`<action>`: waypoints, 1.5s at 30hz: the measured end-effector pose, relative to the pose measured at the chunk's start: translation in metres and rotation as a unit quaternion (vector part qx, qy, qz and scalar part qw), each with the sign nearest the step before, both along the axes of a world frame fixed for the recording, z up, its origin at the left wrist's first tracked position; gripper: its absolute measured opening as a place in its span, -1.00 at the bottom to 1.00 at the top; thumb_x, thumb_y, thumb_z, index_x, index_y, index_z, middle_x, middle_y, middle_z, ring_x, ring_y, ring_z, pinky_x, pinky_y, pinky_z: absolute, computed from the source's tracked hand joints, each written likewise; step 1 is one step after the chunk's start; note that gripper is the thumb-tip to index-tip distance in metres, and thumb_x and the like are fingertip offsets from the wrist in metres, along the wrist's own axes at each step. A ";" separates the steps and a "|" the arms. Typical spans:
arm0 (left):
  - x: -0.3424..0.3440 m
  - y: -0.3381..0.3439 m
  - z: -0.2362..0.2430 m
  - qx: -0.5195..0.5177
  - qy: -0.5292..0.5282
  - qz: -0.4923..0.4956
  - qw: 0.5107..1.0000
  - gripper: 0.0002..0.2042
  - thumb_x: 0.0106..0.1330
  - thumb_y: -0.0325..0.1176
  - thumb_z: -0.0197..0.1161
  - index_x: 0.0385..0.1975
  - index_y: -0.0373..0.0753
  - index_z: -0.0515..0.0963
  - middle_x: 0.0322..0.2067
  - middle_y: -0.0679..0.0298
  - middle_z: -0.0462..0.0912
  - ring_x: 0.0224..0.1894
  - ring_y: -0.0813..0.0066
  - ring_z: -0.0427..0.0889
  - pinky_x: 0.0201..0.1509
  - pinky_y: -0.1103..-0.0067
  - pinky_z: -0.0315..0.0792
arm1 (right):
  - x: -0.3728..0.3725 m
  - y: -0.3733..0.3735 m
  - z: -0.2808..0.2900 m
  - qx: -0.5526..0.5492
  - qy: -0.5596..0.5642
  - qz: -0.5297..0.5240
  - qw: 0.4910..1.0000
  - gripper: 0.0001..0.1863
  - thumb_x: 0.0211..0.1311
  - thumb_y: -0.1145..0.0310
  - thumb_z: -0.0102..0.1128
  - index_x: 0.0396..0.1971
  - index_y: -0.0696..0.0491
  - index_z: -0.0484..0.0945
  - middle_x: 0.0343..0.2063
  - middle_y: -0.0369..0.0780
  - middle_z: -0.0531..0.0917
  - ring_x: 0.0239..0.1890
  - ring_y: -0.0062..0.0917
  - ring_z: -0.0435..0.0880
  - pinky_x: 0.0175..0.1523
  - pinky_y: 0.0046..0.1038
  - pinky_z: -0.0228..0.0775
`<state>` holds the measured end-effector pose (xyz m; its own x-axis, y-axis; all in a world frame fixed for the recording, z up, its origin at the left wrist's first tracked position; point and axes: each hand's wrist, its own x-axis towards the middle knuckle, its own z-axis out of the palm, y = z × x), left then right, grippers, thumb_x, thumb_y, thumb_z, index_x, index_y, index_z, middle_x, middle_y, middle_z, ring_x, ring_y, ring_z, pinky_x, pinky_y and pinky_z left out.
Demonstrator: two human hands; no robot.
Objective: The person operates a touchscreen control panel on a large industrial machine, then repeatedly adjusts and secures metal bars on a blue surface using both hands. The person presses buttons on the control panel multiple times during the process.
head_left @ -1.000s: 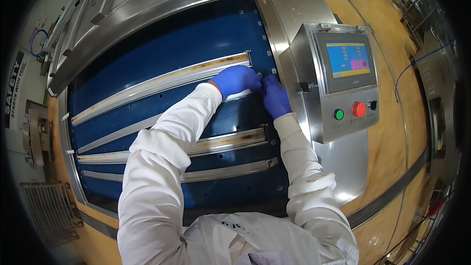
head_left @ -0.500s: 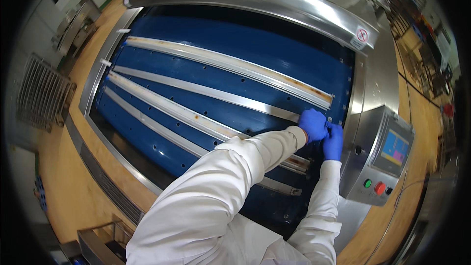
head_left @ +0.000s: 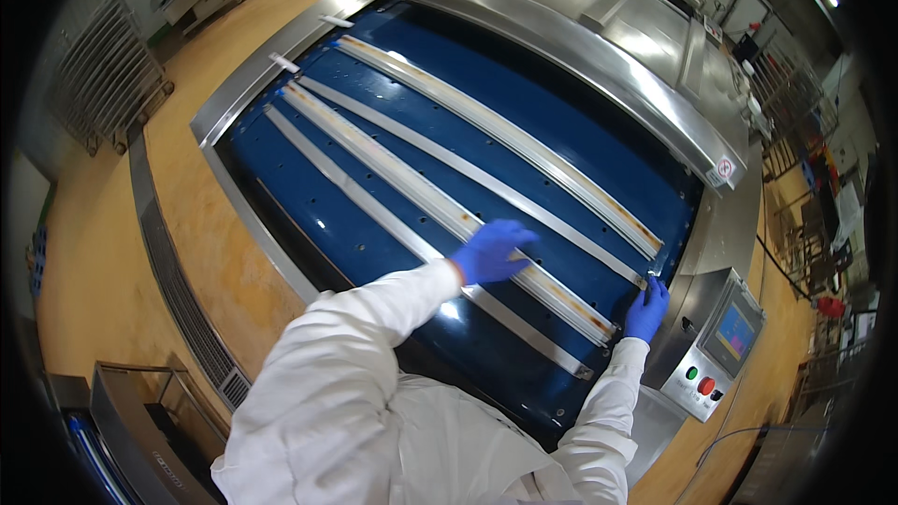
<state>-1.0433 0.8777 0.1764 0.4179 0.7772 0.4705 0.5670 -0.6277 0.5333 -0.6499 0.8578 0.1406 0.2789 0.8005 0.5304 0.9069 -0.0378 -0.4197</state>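
A blue deck (head_left: 552, 150) holds two ridged metal bars with brown stains, an upper (head_left: 505, 145) and a lower (head_left: 393, 164), and thin flat strips (head_left: 449, 182) beside them. My left hand (head_left: 491, 252), in a blue glove, is over the lower bar with its fingers spread; whether it touches the bar I cannot tell. My right hand (head_left: 645, 309), also gloved, has its fingers bent at a small metal fitting (head_left: 652, 279) at the right end of the upper flat strip.
The steel lid (head_left: 617, 47) stands above the deck. A control panel (head_left: 711, 346) with buttons and a screen is just right of my right hand. A wheeled rack (head_left: 103, 70) stands at the upper left, a floor drain (head_left: 178, 271) runs along the left, and a steel cart (head_left: 140, 421) is at lower left.
My left hand has come away from my right hand and moved left along the bars, its fingers opening. My right hand stays by the strip's end. The view has swung, showing more floor at left.
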 end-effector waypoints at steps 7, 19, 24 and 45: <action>-0.255 -0.102 -0.012 -0.163 -0.016 0.136 0.977 -0.66 0.28 -0.23 0.29 0.00 -0.22 0.56 -0.10 0.07 0.58 0.03 0.07 0.52 0.16 0.34 0.40 | -0.045 -0.003 0.050 0.079 0.154 -0.012 0.985 -0.69 0.33 0.42 0.16 0.04 0.14 0.58 -0.05 -0.09 0.62 0.04 -0.32 0.60 0.18 -0.37 0.39; -0.541 -0.189 -0.020 -0.275 -0.033 0.230 0.933 -0.73 0.28 -0.36 0.29 -0.03 -0.13 0.56 -0.14 0.30 0.49 -0.14 0.39 0.45 -0.11 0.49 0.37 | -0.492 -0.020 0.135 -0.034 0.788 0.597 0.149 0.06 0.19 -0.31 0.10 0.48 0.03 -0.10 0.19 -0.05 0.45 0.27 -0.04 0.37 0.27 0.04 0.28; -0.562 -0.163 -0.022 -0.248 -0.043 0.231 0.940 -0.73 0.29 -0.37 0.27 -0.01 -0.12 0.55 -0.15 0.30 0.49 -0.15 0.40 0.45 -0.13 0.50 0.37 | -0.528 -0.003 0.141 -0.051 0.785 0.598 0.151 0.08 0.18 -0.33 0.13 0.49 0.00 -0.12 0.21 -0.09 0.44 0.28 -0.07 0.37 0.27 0.01 0.27; -0.606 0.091 0.050 -0.135 -0.017 0.036 0.990 -0.80 0.25 -0.43 0.28 -0.13 -0.23 0.62 -0.22 0.16 0.66 -0.16 0.24 0.64 -0.03 0.43 0.51 | -0.696 0.140 0.072 -0.021 0.464 0.443 0.767 -0.81 0.05 0.65 -0.09 -0.59 0.08 0.49 -0.23 -0.21 0.55 -0.17 -0.44 0.49 -0.02 -0.41 0.37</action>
<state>-1.6489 0.9682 0.2263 0.3448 0.9034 0.2547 0.5837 -0.4189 0.6956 -1.3463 0.9980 0.2127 -0.1432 0.9047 0.4013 -0.1045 0.3894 -0.9151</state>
